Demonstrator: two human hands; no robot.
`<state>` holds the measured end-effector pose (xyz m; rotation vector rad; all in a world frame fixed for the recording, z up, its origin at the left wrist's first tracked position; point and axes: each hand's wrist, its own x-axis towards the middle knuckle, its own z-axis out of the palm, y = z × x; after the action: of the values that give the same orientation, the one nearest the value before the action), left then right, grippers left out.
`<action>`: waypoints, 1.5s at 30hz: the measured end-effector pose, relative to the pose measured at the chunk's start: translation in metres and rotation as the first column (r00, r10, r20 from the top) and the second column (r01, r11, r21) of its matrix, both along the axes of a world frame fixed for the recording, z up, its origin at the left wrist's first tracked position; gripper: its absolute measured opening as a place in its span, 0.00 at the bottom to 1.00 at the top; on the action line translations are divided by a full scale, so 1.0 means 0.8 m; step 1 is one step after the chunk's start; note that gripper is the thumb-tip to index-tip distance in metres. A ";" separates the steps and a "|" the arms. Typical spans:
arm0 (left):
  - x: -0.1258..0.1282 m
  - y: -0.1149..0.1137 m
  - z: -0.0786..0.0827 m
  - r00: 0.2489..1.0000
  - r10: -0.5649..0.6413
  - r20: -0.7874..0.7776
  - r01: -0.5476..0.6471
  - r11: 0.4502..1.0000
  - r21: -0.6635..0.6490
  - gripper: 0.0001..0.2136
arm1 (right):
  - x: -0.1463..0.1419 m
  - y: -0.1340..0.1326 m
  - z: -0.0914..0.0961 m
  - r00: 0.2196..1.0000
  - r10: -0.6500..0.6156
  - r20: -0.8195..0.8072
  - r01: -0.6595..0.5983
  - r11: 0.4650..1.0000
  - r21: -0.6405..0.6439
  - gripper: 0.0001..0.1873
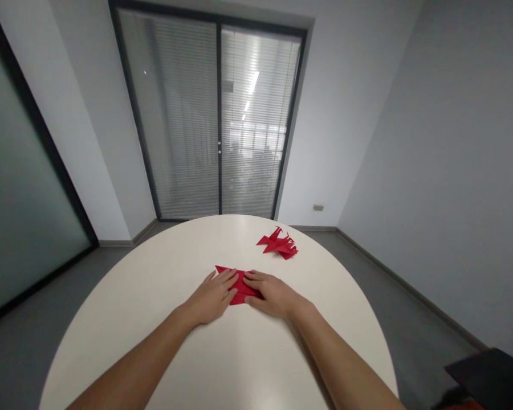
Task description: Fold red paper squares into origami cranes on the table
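Note:
A partly folded sheet of red paper [241, 287] lies flat on the round white table [162, 273] in front of me. My left hand [214, 295] rests on its left part with the fingers stretched out over it. On the right part lies my right hand [271, 291], its fingers extended and pressing the paper down. One pointed corner of the paper sticks out past the left fingertips. Both hands cover much of the sheet, so its full outline is hidden.
Several folded red paper cranes [277, 245] stand grouped toward the back right of the table. Beyond the far edge is a glass door [256, 125] with blinds. A dark object [491, 370] shows at the lower right, off the table.

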<state>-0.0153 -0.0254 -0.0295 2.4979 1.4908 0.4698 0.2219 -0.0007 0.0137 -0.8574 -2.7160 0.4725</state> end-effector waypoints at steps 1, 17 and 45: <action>0.000 -0.001 0.001 1.000 0.005 -0.007 -0.006 1.000 -0.004 0.24 | 0.002 0.001 0.002 1.000 0.010 -0.008 -0.010 1.000 0.007 0.27; -0.003 -0.014 0.017 0.995 -0.093 0.022 0.092 0.995 0.031 0.28 | 0.015 0.015 -0.002 0.989 -0.150 -0.008 0.150 0.988 0.046 0.15; 0.008 -0.010 0.039 0.949 0.251 0.191 -0.285 0.941 0.181 0.14 | 0.005 0.017 -0.010 0.893 -0.237 -0.382 0.114 0.941 -0.320 0.14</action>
<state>-0.0088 -0.0333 0.0019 2.3349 1.8058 0.8994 0.2255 0.0129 0.0060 -0.9398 -2.1859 0.9150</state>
